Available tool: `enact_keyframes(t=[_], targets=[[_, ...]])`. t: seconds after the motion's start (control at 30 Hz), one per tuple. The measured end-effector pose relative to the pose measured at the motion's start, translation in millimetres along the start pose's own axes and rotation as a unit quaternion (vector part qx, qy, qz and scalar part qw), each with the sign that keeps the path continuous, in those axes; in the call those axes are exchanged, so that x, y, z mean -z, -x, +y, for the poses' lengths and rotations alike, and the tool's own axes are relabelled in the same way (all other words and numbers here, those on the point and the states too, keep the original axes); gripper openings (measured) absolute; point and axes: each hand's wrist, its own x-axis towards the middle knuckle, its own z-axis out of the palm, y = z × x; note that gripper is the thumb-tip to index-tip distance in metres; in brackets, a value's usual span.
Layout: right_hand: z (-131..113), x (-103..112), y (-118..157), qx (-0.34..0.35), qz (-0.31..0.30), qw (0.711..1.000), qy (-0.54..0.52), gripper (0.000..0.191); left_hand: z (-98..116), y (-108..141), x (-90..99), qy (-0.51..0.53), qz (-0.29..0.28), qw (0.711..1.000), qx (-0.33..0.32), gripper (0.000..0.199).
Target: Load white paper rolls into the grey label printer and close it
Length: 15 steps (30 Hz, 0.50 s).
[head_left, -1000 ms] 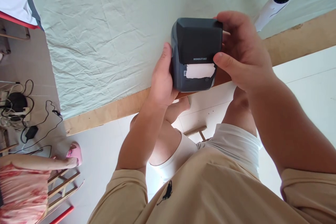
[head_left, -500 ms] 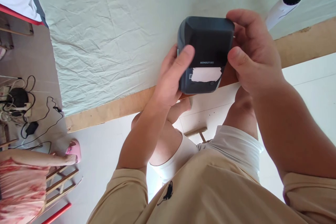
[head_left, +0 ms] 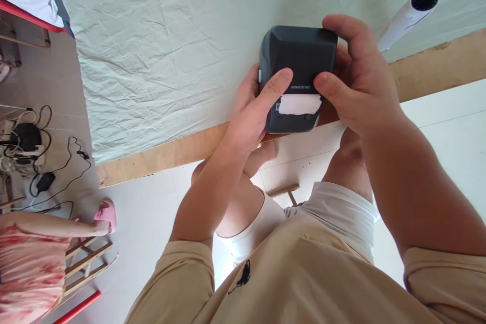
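Observation:
A dark label printer (head_left: 299,58) marked NIIMBOT is held over the front edge of the table. A torn-edged white piece of paper (head_left: 300,104) lies across its lower face. My left hand (head_left: 255,109) grips the left side, thumb on the face and the other fingers partly hidden behind. On the right side my right hand (head_left: 359,78) is closed around the casing, its thumb near the lettering and its index finger at the upper right corner. A pale button shows on the printer's left side.
Pale green cloth covers the table (head_left: 159,50), with a bare wooden strip (head_left: 163,154) along its front edge. A white paper roll (head_left: 404,20) is at the right. To the left are tangled cables (head_left: 26,144), a wooden stool (head_left: 85,266) and a person's leg in a pink slipper (head_left: 108,215).
My right hand has shifted left, bringing its thumb onto the printer's face. My left thumb reaches farther across the face. The printer has barely moved.

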Motion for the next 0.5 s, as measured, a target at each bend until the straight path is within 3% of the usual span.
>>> enact_keyframes(t=[0.1, 0.2, 0.27, 0.3, 0.5], targets=[[1.7, -0.3, 0.2, 0.020, 0.007, 0.999, 0.026, 0.077, 4.9, 5.9, -4.9, -0.003, 0.003, 1.000, 0.012, 0.015], [5.9, -1.0, 2.8, 0.049, 0.091, 0.993, 0.059, 0.069, 4.4, 5.7, -6.6, 0.026, -0.003, 0.998, 0.057, 0.038], [10.3, -1.3, 5.1, 0.064, 0.133, 0.987, 0.068, 0.061, -1.1, 0.9, -4.6, 0.066, 0.025, 0.997, 0.039, 0.039], [12.9, -1.3, 6.1, 0.072, 0.136, 0.985, 0.071, 0.058, -5.0, -2.2, -2.8, 0.068, 0.065, 0.995, 0.008, 0.038], [30.8, 4.0, 3.0, 0.121, 0.078, 0.988, 0.052, 0.076, -18.0, -11.0, 1.4, 0.066, 0.067, 0.995, -0.011, 0.037]])
